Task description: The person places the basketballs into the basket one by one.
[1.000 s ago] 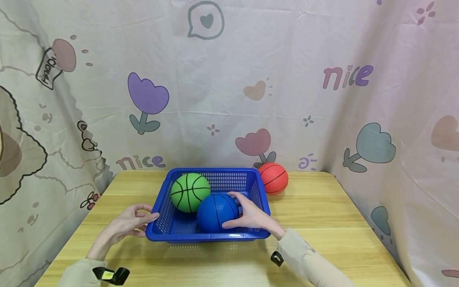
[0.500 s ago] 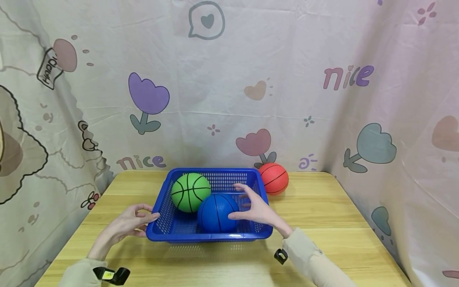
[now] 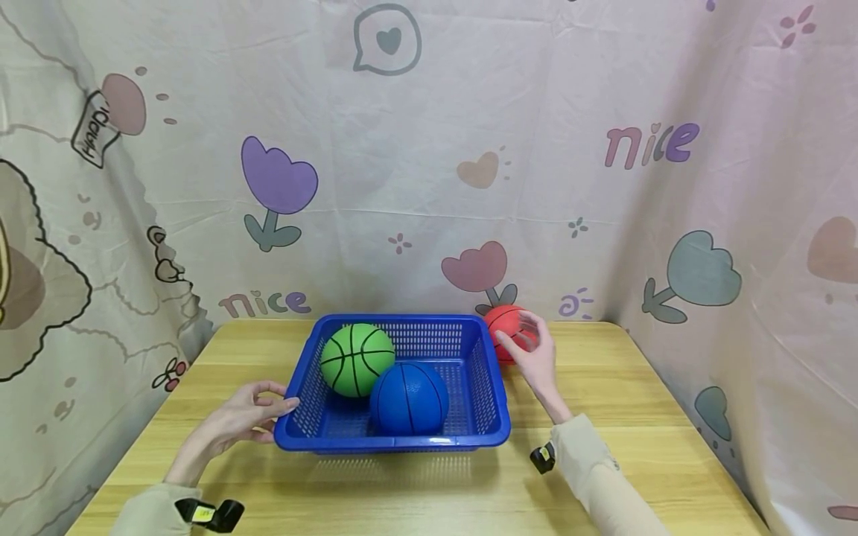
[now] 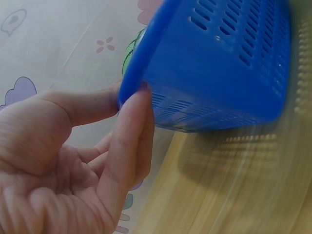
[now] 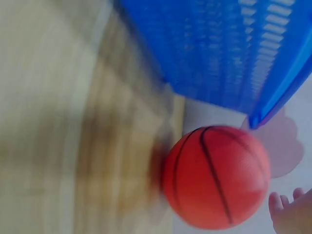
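A blue plastic basket [image 3: 395, 444] stands on the table, holding a green basketball [image 3: 357, 360] and a blue basketball [image 3: 410, 399]. My left hand [image 3: 241, 418] pinches the basket's left rim between thumb and fingers; the left wrist view shows this grip on the blue rim [image 4: 146, 53] up close. Behind the basket's right back corner sits a red basketball [image 3: 501, 321]. My right hand [image 3: 538, 357] reaches to it with fingers spread, overlapping its right side in the head view. In the right wrist view the red ball [image 5: 217, 178] shows a gap from the visible fingers.
The wooden table [image 3: 590, 387] extends to the right of the basket and in front of it. A patterned cloth [image 3: 402, 149] hangs behind the table and at both sides.
My right hand has left the blue basketball and moved right and back, out of the basket, to the red basketball. The left hand stays on the rim.
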{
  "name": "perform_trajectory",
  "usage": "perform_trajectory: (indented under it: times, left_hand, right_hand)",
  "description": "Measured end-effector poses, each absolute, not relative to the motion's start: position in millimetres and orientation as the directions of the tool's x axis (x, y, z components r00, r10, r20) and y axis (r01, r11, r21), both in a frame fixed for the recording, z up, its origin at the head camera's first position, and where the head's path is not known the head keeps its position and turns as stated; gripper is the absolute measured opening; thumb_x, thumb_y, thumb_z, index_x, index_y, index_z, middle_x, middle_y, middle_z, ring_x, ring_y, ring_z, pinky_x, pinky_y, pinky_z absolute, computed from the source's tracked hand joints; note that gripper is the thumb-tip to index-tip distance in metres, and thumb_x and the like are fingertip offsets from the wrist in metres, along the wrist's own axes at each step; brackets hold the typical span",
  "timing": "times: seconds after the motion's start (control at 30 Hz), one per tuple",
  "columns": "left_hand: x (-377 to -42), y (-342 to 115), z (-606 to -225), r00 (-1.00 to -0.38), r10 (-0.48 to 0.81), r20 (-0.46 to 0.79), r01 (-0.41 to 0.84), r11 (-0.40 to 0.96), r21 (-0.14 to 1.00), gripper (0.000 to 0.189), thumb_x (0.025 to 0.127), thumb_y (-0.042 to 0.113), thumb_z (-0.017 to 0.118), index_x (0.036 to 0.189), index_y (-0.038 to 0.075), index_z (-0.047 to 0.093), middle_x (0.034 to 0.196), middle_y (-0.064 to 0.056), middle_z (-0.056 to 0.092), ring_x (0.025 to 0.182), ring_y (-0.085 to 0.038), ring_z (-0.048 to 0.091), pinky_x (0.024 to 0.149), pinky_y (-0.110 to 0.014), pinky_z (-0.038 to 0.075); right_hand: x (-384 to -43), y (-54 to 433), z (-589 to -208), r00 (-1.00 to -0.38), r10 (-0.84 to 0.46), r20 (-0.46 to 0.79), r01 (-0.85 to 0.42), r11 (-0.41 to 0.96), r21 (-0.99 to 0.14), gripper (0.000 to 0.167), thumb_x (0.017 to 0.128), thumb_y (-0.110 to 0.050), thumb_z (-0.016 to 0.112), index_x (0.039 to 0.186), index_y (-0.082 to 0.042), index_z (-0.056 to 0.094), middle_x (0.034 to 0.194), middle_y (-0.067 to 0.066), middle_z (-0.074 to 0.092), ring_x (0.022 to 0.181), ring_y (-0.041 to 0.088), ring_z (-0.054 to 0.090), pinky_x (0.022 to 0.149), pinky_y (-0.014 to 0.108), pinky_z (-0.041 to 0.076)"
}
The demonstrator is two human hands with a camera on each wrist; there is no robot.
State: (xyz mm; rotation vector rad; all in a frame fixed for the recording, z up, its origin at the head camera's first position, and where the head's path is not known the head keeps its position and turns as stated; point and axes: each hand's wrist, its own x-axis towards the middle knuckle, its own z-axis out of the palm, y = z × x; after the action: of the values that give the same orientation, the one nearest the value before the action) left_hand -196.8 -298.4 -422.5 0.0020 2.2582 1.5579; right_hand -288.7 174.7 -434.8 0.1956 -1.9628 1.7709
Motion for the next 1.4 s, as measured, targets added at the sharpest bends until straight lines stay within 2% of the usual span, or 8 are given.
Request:
perform_trajectory:
  times: [0.17, 0.43, 0.53, 0.7, 0.87, 1.4]
  left_hand:
    - [-196, -299, -424, -0.922, 0.216, -0.321, -0.222, 0.383, 0.897, 0.063, 0.099, 0.033, 0.064, 0.136, -0.008, 0.033, 0.098, -0.005, 0.069, 0.077, -0.015, 0.067, 0.064, -0.028, 0.061]
    - [-197, -300, -423, -0.924, 0.213, -0.318, -0.217, 0.394, 0.893, 0.063, 0.101, 0.032, 0.062, 0.137, -0.009, 0.032, 0.099, -0.006, 0.068, 0.078, -0.016, 0.066, 0.066, -0.030, 0.061]
    - [-197, -299, -423, -0.924, 0.212, -0.318, -0.217, 0.396, 0.892, 0.062, 0.101, 0.032, 0.062, 0.137, -0.009, 0.032, 0.099, -0.006, 0.068, 0.079, -0.016, 0.065, 0.067, -0.031, 0.061]
    - [-198, -300, -423, -0.924, 0.216, -0.316, -0.213, 0.397, 0.893, 0.062, 0.101, 0.032, 0.062, 0.137, -0.008, 0.032, 0.098, -0.005, 0.067, 0.079, -0.015, 0.065, 0.066, -0.030, 0.061]
    - [-198, -301, -424, -0.923, 0.229, -0.310, -0.203, 0.394, 0.896, 0.062, 0.101, 0.032, 0.061, 0.137, -0.009, 0.032, 0.098, -0.005, 0.068, 0.079, -0.015, 0.065, 0.067, -0.030, 0.061]
    - [-197, -300, -423, -0.920, 0.235, -0.313, -0.204, 0.394, 0.896, 0.062, 0.101, 0.032, 0.061, 0.137, -0.009, 0.032, 0.098, -0.005, 0.068, 0.079, -0.015, 0.066, 0.067, -0.030, 0.061]
  right_hand:
    - [-298, 188, -451, -0.833, 0.315, 0.455, -0.373, 0.287, -0.882, 0.060, 0.082, -0.011, 0.083, 0.133, 0.004, 0.054, 0.132, 0.025, 0.054, 0.125, 0.037, 0.049, 0.110, 0.056, 0.043]
    - [-310, 193, -458, -0.833, 0.324, 0.449, -0.311, 0.397, -0.864, 0.064, 0.082, -0.020, 0.083, 0.136, -0.001, 0.054, 0.139, 0.022, 0.051, 0.134, 0.038, 0.044, 0.116, 0.058, 0.033]
    - [-315, 193, -458, -0.847, 0.347, 0.404, -0.241, 0.427, -0.872, 0.067, 0.082, -0.027, 0.083, 0.137, -0.003, 0.052, 0.142, 0.022, 0.049, 0.136, 0.039, 0.040, 0.116, 0.058, 0.034]
    - [-321, 189, -454, -0.872, 0.397, 0.285, -0.070, 0.475, -0.877, 0.082, 0.080, -0.045, 0.082, 0.145, -0.009, 0.045, 0.147, 0.023, 0.039, 0.137, 0.042, 0.030, 0.110, 0.061, 0.038]
    - [-328, 184, -451, -0.881, 0.423, 0.213, 0.040, 0.513, -0.857, 0.093, 0.079, -0.056, 0.078, 0.150, -0.013, 0.037, 0.150, 0.025, 0.030, 0.137, 0.047, 0.025, 0.107, 0.064, 0.036]
    - [-337, 182, -454, -0.896, 0.425, 0.126, 0.145, 0.549, -0.823, 0.098, 0.080, -0.068, 0.070, 0.155, -0.020, 0.031, 0.150, 0.024, 0.023, 0.134, 0.049, 0.024, 0.100, 0.071, 0.040]
